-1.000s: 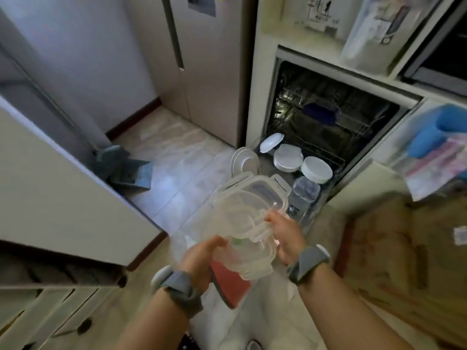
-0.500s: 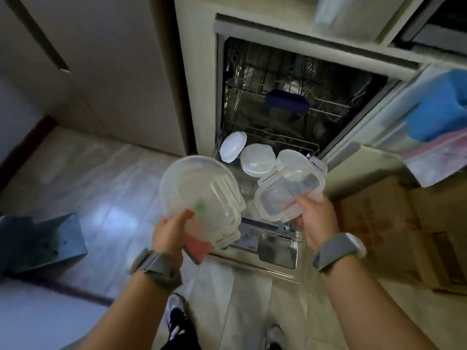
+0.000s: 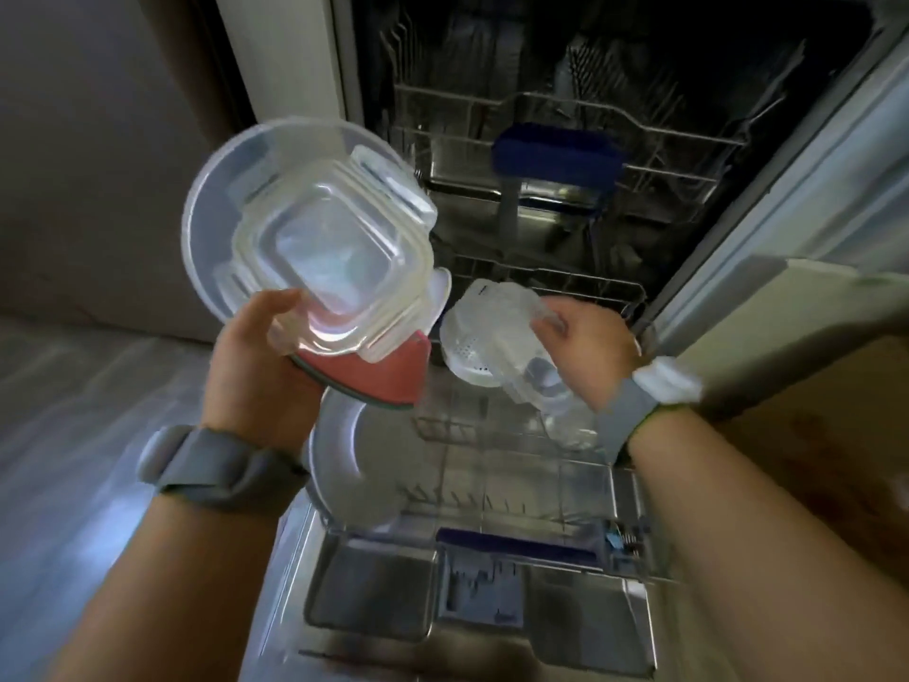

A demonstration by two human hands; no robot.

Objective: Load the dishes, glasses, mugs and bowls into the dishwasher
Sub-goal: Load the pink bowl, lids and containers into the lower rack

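A person stands over an open dishwasher [image 3: 565, 155], its door [image 3: 472, 598] folded down near them and the lower rack [image 3: 516, 475] pulled out above it. The left hand [image 3: 260, 366] is closed in a grip on a stack of clear plastic lids [image 3: 324, 253], thumb on top at the near edge, with a red lid [image 3: 383, 374] at the bottom of the stack. The stack is held up, tilted, to the left of the rack. The right hand [image 3: 585, 347] pinches the far edge of a single clear lid [image 3: 511, 356], which hangs just left of and below the fingers, over the far right part of the rack. A white plate [image 3: 354, 470] stands on edge at the rack's left side. Both wrists wear grey bands. The picture is blurred.
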